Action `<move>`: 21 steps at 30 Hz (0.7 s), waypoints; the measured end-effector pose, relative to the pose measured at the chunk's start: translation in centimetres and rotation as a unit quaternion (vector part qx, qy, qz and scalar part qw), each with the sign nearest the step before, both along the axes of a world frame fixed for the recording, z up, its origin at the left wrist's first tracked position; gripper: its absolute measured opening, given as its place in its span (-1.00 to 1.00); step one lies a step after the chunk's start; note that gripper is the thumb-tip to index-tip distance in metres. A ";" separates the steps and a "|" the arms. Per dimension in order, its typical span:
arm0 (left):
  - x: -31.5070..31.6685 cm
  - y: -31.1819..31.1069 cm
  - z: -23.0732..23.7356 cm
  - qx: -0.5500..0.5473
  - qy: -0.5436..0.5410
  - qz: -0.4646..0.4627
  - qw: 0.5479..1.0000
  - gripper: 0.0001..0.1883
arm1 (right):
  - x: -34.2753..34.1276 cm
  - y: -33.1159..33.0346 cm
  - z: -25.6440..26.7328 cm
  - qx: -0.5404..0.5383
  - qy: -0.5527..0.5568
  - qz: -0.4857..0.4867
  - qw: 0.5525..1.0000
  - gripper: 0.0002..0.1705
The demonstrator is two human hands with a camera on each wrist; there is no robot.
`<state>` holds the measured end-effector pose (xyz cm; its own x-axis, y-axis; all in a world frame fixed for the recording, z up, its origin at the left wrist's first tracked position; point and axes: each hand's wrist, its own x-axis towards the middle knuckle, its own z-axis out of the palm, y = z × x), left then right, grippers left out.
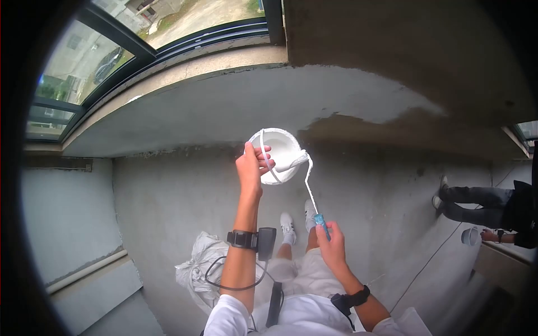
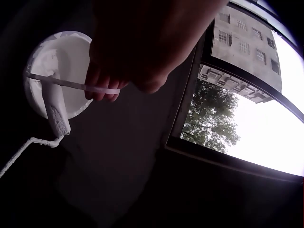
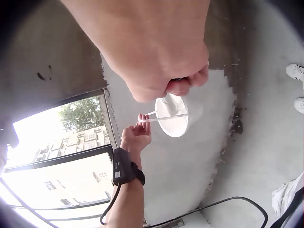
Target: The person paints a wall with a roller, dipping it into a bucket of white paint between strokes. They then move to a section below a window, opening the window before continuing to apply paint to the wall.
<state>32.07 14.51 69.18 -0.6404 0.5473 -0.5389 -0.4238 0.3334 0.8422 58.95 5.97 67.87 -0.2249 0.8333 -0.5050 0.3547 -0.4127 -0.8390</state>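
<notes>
My left hand point(image 1: 250, 167) holds a white bucket point(image 1: 288, 140) by its thin bail handle, the fingers hooked through it. White paint coats the bucket's inside. In my right hand point(image 1: 333, 246) is a paint roller point(image 1: 309, 179), gripped by its blue handle. Its paint-covered wire frame runs up to the sleeve, which lies slanted in the bucket with one end over the rim. The left wrist view shows the white roller sleeve point(image 2: 54, 107) under the bail. In the right wrist view my right hand point(image 3: 161, 61) covers the roller's handle.
Beyond the bucket is a wall, part coated pale point(image 1: 213, 106) and part bare brown point(image 1: 392, 39). A framed window point(image 1: 151, 53) opens at upper left. A white sack point(image 1: 196, 269) lies by my legs. Another person point(image 1: 476, 201) stands at right with a small bucket point(image 1: 471, 236); a cable crosses the floor.
</notes>
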 end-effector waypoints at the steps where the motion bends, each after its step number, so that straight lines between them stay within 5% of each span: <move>1: 0.3 1.3 -0.3 0.005 -0.002 0.009 1.000 -0.40 | 0.1 1.3 -0.4 -0.006 0.016 -0.020 1.000 -0.71; 9: 2.2 5.7 -5.3 -0.028 -0.031 0.070 0.997 -0.43 | 1.1 14.8 -1.0 -0.146 0.100 -0.158 0.971 -0.67; 21: 3.5 -0.1 -17.3 -0.107 -0.025 0.150 0.983 -0.42 | 0.0 24.1 -20.8 -0.232 0.087 -0.157 0.956 -0.62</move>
